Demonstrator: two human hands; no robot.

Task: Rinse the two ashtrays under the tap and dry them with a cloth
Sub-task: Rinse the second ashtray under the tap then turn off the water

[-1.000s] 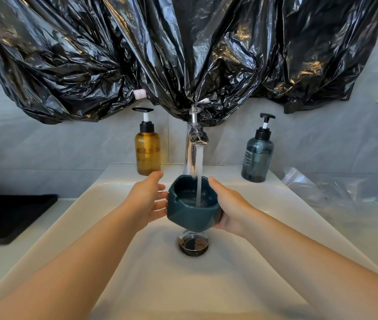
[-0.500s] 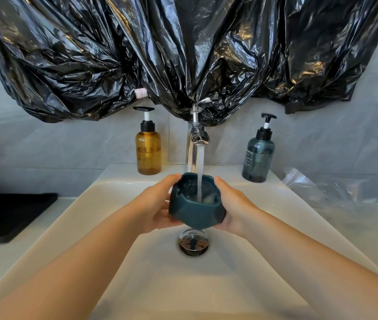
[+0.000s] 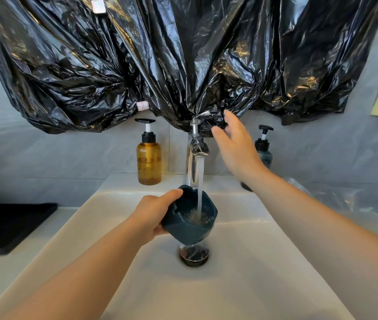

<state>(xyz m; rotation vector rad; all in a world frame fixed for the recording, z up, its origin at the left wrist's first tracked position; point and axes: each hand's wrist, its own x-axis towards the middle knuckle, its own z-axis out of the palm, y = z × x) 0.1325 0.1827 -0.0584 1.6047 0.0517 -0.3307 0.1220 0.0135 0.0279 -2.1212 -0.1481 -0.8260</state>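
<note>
Item: ashtray (image 3: 189, 218), dark teal, tilted, held above the drain (image 3: 193, 254) of the sink (image 3: 241, 285), under the running tap (image 3: 197, 145); water (image 3: 200, 181) lands inside it. We grip it in the left hand (image 3: 153, 213), thumb over the rim, the other fingers mostly hidden beneath. Right hand (image 3: 234, 144) raised, fingers (image 3: 229, 118) straight and slightly spread, holding nothing. The tap's top lies just to their left (this hand is the nearer, so we judge shutting off comes next). The handle is half lost in the black bag (image 3: 183, 65). Second ashtray and cloth: not seen.
</note>
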